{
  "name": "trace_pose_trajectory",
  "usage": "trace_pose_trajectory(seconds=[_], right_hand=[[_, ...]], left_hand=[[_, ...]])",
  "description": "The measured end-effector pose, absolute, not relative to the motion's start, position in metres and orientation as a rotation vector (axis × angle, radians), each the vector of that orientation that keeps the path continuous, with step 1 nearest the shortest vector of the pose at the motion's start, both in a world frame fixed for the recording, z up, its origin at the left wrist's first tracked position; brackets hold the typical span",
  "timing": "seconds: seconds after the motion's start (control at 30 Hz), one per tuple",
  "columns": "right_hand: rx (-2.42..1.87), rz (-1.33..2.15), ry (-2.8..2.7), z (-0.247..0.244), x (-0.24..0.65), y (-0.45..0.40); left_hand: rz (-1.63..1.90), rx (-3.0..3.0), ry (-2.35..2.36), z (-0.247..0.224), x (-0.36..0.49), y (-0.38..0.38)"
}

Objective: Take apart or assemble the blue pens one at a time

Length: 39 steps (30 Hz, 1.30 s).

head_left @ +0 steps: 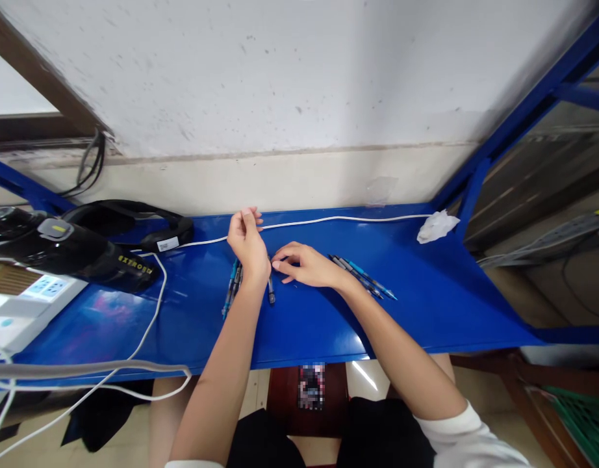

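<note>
My left hand (pixel 247 237) is raised over the middle of the blue table, its fingers curled in; whether it holds anything is hidden. To its right, my right hand (pixel 299 263) is low over the table, fingers bent and apart, by the upper end of a dark pen (pixel 271 291). That pen lies pointing toward me, its upper part hidden by my left wrist. Several pens (pixel 232 286) lie to the left, partly under my left forearm. Another group of blue and dark pens (pixel 362 276) lies slanted beside my right wrist.
At the left are a black bottle-like object (pixel 95 257), a black strap (pixel 175 234), a white power strip (pixel 29 302) and white cables (pixel 158 305). A crumpled white tissue (pixel 436 227) sits at the back right. Blue frame bars (pixel 475 195) stand at the right edge.
</note>
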State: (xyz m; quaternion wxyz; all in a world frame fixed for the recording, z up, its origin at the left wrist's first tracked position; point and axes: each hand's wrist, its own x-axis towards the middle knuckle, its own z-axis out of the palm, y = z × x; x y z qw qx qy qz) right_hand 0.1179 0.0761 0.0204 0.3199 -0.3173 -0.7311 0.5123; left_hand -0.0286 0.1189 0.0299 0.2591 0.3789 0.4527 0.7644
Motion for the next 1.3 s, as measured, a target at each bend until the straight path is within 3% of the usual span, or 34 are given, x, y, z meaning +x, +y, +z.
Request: trace_pose_trajectory(seconds=[0.1,0.33,0.7,1.1,1.3], right_hand=[[-0.920,1.192,-1.896,0.022,0.125,0.083],[-1.331,0.395,-2.148,0.042,0.189,0.054],[-1.604,-0.015,-2.318,0.028,0.235,0.000],[-1.286,0.090,-1.906,0.079,0.193,0.067],[-1.147,0.344,-1.933,0.055,0.147,0.116]], left_hand=[[2.047,1.041,1.179,0.030,-0.024,0.117],[1.896,1.155,1.122,0.032,-0.008,0.107],[1.821,1.164,1.050,0.032,-0.001,0.103],[1.773,1.047,1.017,0.027,-0.002,0.107],[1.672,1.041,0.896,0.020,0.002,0.109]])
